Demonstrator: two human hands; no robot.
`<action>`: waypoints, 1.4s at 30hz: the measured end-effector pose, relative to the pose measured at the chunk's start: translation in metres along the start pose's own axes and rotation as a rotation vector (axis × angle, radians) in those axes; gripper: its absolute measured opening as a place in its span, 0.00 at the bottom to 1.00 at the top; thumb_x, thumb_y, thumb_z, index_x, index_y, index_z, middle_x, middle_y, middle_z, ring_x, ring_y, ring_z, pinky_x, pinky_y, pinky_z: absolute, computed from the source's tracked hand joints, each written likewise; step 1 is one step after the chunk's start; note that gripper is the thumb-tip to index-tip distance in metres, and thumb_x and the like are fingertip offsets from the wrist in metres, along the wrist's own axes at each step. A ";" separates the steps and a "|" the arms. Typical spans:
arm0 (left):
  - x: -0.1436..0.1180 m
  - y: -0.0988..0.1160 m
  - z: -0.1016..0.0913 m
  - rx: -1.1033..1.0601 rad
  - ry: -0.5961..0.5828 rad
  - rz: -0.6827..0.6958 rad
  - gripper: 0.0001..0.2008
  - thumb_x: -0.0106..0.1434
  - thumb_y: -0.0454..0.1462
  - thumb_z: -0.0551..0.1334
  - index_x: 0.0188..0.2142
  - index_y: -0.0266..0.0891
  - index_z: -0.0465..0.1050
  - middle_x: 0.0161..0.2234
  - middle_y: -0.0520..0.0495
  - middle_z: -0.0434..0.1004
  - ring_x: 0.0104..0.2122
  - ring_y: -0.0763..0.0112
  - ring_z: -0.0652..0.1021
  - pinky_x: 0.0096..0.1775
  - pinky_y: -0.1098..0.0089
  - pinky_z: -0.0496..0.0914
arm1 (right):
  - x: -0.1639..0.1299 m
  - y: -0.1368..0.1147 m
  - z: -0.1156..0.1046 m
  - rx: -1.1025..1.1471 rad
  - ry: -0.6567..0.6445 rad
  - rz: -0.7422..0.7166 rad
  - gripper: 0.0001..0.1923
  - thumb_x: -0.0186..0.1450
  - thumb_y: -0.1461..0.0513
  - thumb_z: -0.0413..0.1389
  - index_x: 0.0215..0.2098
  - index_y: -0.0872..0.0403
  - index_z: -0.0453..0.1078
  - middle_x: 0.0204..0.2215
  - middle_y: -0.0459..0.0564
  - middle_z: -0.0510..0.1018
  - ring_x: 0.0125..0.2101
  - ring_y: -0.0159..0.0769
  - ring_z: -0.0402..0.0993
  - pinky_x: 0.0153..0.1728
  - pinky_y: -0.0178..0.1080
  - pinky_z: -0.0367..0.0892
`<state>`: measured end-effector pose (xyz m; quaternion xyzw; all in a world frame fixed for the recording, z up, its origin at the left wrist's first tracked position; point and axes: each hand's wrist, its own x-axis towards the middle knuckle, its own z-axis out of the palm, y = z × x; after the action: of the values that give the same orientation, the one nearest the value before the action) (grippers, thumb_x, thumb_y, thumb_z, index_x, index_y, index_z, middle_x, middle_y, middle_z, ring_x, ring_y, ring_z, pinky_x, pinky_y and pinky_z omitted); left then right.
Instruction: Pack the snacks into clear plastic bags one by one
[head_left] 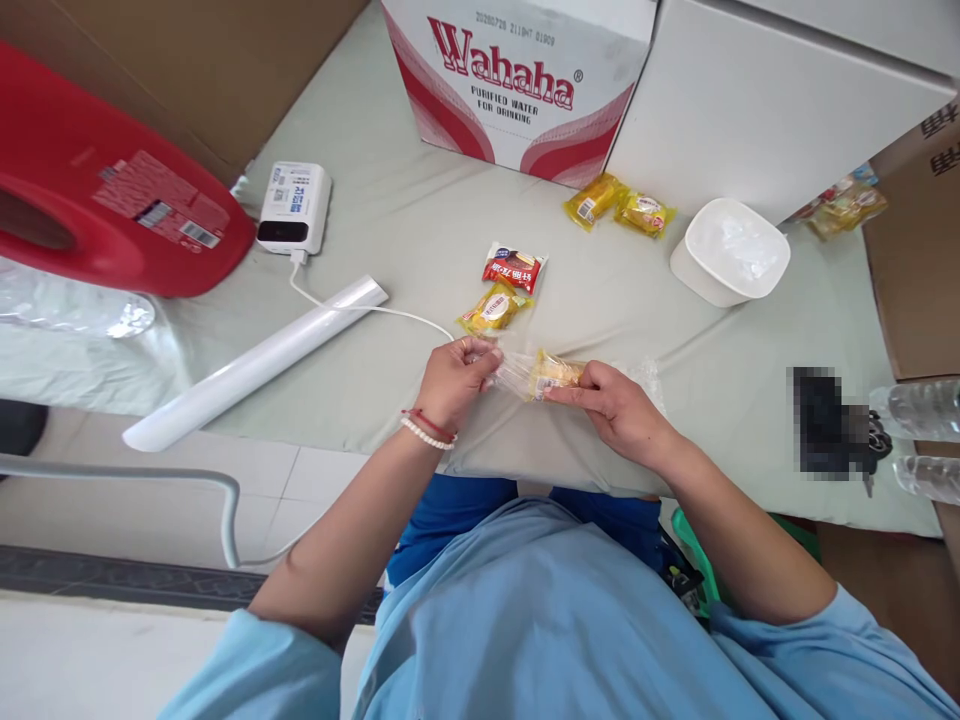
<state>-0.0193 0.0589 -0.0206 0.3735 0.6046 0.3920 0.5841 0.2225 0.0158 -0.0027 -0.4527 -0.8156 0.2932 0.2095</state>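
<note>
My left hand (456, 380) is closed, pinching one end of a clear plastic bag (513, 370) between thumb and fingers. A yellow-wrapped snack packet (549, 374) is gripped in my right hand (621, 412), its index finger stretched along the packet's near edge. The packet meets the clear plastic; whether it lies inside or against it I cannot tell. More clear plastic (643, 378) shows beyond my right hand. Just past my hands lie another yellow snack packet (495, 307) and a red and white snack packet (514, 269), touching each other.
Two yellow packets (592, 202) lie by the Wahaha carton (517, 95). At right stand a white plastic tub (701, 262) and water bottles (926, 410). A white roll (259, 362), a white device (296, 207) with a cable (390, 310) and a red jug (150, 190) are at left.
</note>
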 end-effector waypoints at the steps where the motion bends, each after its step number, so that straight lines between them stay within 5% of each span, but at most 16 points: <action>1: 0.003 0.002 0.002 0.005 0.003 0.001 0.10 0.49 0.39 0.70 0.27 0.38 0.71 0.19 0.56 0.70 0.17 0.79 0.65 0.22 0.74 0.59 | 0.000 0.000 0.000 -0.007 -0.003 -0.006 0.18 0.75 0.61 0.49 0.52 0.44 0.80 0.30 0.47 0.67 0.32 0.35 0.63 0.34 0.36 0.63; 7: -0.011 0.028 0.016 -0.128 -0.090 -0.024 0.13 0.58 0.47 0.62 0.31 0.39 0.73 0.25 0.51 0.75 0.24 0.73 0.73 0.28 0.71 0.69 | 0.001 -0.003 0.001 -0.076 -0.036 -0.015 0.20 0.74 0.64 0.48 0.53 0.44 0.80 0.30 0.47 0.67 0.32 0.36 0.64 0.33 0.36 0.63; 12: -0.027 0.034 0.024 0.289 -0.026 0.194 0.13 0.54 0.45 0.69 0.33 0.39 0.77 0.26 0.52 0.76 0.27 0.70 0.74 0.32 0.70 0.69 | 0.003 -0.004 -0.002 -0.048 -0.040 -0.008 0.20 0.73 0.65 0.49 0.53 0.44 0.80 0.32 0.48 0.70 0.33 0.36 0.65 0.35 0.36 0.64; 15: -0.034 0.032 0.031 0.347 -0.032 0.281 0.08 0.57 0.41 0.66 0.33 0.39 0.79 0.29 0.50 0.80 0.29 0.69 0.76 0.35 0.68 0.70 | 0.004 -0.004 -0.003 -0.035 -0.038 -0.004 0.20 0.72 0.66 0.50 0.52 0.44 0.81 0.33 0.48 0.71 0.33 0.37 0.66 0.36 0.37 0.66; 22: -0.041 0.026 0.048 0.471 -0.309 0.428 0.18 0.68 0.40 0.54 0.26 0.39 0.76 0.29 0.48 0.76 0.31 0.68 0.76 0.37 0.67 0.70 | 0.005 -0.003 -0.003 0.047 -0.033 -0.082 0.20 0.72 0.67 0.48 0.48 0.49 0.82 0.40 0.52 0.77 0.41 0.39 0.71 0.42 0.41 0.70; 29: -0.036 0.016 0.045 0.751 -0.389 0.640 0.16 0.66 0.29 0.54 0.44 0.41 0.80 0.42 0.45 0.80 0.41 0.65 0.79 0.45 0.66 0.73 | -0.005 0.002 -0.020 0.153 -0.056 -0.102 0.18 0.68 0.70 0.51 0.42 0.49 0.82 0.38 0.51 0.75 0.40 0.36 0.74 0.42 0.39 0.72; 33: -0.043 0.009 0.050 1.082 -0.313 0.815 0.12 0.71 0.32 0.55 0.43 0.40 0.78 0.41 0.42 0.78 0.43 0.60 0.74 0.40 0.63 0.70 | -0.007 -0.003 -0.031 0.365 -0.028 0.058 0.13 0.68 0.68 0.51 0.44 0.52 0.77 0.40 0.50 0.80 0.41 0.36 0.77 0.44 0.39 0.71; 36: -0.047 0.003 0.053 1.212 -0.259 0.875 0.12 0.72 0.33 0.54 0.44 0.41 0.76 0.41 0.43 0.77 0.41 0.60 0.73 0.37 0.64 0.67 | -0.003 -0.006 -0.034 0.515 0.076 0.304 0.08 0.71 0.60 0.52 0.42 0.53 0.72 0.33 0.48 0.80 0.32 0.33 0.75 0.35 0.36 0.70; 42: -0.050 -0.004 0.054 1.267 -0.176 0.967 0.13 0.76 0.35 0.51 0.45 0.41 0.75 0.40 0.46 0.78 0.38 0.64 0.73 0.36 0.65 0.65 | 0.025 -0.001 -0.031 0.239 0.150 0.523 0.21 0.68 0.52 0.57 0.53 0.55 0.73 0.21 0.40 0.71 0.23 0.31 0.65 0.27 0.35 0.59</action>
<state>0.0369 0.0140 -0.0048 0.8844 0.4350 0.1530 0.0718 0.2278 0.0460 0.0227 -0.6401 -0.6133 0.3969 0.2381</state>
